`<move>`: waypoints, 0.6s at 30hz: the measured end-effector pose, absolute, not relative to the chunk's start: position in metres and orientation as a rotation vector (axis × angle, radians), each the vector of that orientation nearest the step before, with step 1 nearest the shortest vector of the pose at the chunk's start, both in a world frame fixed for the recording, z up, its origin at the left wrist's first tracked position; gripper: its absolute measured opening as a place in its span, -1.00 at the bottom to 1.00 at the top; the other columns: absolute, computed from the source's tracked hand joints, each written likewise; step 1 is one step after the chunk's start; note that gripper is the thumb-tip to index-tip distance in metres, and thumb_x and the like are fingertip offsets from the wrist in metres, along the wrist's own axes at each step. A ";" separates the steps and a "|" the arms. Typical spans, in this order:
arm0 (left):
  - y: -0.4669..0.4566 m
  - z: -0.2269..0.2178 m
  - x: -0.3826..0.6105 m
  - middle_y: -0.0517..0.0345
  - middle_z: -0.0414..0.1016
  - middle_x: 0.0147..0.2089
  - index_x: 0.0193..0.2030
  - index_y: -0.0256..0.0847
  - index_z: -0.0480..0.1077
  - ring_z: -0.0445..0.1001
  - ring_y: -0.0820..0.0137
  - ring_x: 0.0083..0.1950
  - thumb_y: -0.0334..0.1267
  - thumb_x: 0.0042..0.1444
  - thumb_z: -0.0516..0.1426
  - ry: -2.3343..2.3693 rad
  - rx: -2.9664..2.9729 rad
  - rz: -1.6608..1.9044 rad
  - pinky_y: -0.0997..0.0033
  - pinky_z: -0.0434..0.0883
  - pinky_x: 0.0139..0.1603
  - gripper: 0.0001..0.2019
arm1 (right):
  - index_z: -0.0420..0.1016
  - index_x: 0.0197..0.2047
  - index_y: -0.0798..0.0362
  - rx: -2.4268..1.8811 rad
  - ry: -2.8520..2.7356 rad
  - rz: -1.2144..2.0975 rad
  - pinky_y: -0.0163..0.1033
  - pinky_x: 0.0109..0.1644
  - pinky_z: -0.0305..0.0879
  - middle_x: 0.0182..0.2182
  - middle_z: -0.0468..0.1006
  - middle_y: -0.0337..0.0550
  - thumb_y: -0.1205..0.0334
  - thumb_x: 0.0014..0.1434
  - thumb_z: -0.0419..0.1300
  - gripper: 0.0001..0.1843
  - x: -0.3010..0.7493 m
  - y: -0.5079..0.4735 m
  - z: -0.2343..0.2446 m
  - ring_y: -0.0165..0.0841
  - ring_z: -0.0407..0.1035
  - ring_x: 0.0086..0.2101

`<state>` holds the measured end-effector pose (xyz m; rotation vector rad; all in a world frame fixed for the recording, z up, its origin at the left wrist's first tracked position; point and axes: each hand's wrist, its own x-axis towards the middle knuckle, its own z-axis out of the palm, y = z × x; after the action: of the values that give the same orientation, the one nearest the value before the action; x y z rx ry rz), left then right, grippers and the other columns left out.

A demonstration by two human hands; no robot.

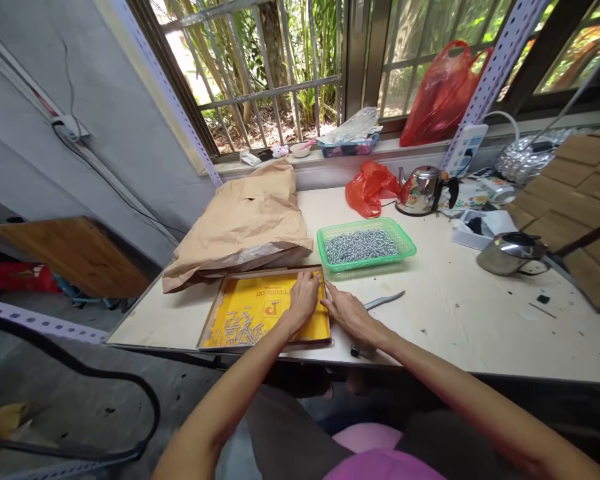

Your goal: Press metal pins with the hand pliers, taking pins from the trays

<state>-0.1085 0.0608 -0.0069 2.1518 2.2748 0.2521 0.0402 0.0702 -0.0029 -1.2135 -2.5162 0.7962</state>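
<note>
Beneath barred windows (270, 80), pale workbench (460, 313), left grip (303, 301), right grip (353, 317), both open on yellow tray rim (260, 275)

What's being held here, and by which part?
No clear grip shows: the left hand rests on the yellow lining of the shallow tray near its right rim, and the right hand touches that rim.

Metal pieces (235, 331) in tray (212, 313) at 7 o'clock too small to identify; cardboard sheet (575, 213) at 3 o'clock cut off
</note>
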 end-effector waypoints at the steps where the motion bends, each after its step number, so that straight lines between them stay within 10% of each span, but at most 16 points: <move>1: 0.070 -0.009 -0.108 -0.04 0.40 -0.02 -0.03 -0.16 0.46 0.29 0.21 0.04 -0.33 0.29 -0.06 2.254 2.165 0.209 0.33 0.34 -0.13 -0.72 | 0.13 0.30 0.15 -1.195 -2.512 0.762 -0.20 -0.12 0.30 -0.10 0.56 0.10 0.14 0.34 -0.03 -0.49 0.049 0.068 0.000 -0.20 0.47 -0.14; 12: 0.093 -0.003 -0.114 -0.07 0.52 -0.19 -0.36 -0.26 0.51 0.43 0.19 -0.06 -0.42 0.13 0.02 2.223 2.053 0.315 0.29 0.34 -0.06 -0.77 | 0.37 0.13 0.04 -1.259 -2.563 0.549 -0.26 -0.21 0.34 -0.17 0.45 -0.06 0.20 0.36 -0.05 -0.65 0.191 0.036 -0.012 -0.35 0.41 -0.30; 18: 0.044 0.026 -0.068 0.14 0.49 -0.45 -0.31 -0.27 0.48 0.41 0.45 -0.51 -0.18 -0.01 0.20 1.823 1.267 0.816 0.51 0.33 -0.52 -0.81 | 0.46 -0.04 0.02 -1.294 -2.695 0.497 -0.31 -0.29 0.21 -0.20 0.42 -0.09 0.31 0.34 -0.01 -0.75 0.206 0.036 -0.018 -0.36 0.35 -0.25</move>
<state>-0.0681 0.0441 0.0256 1.2673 1.8235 0.8159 0.2065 0.0364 -0.0182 -1.2940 -2.6952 0.4966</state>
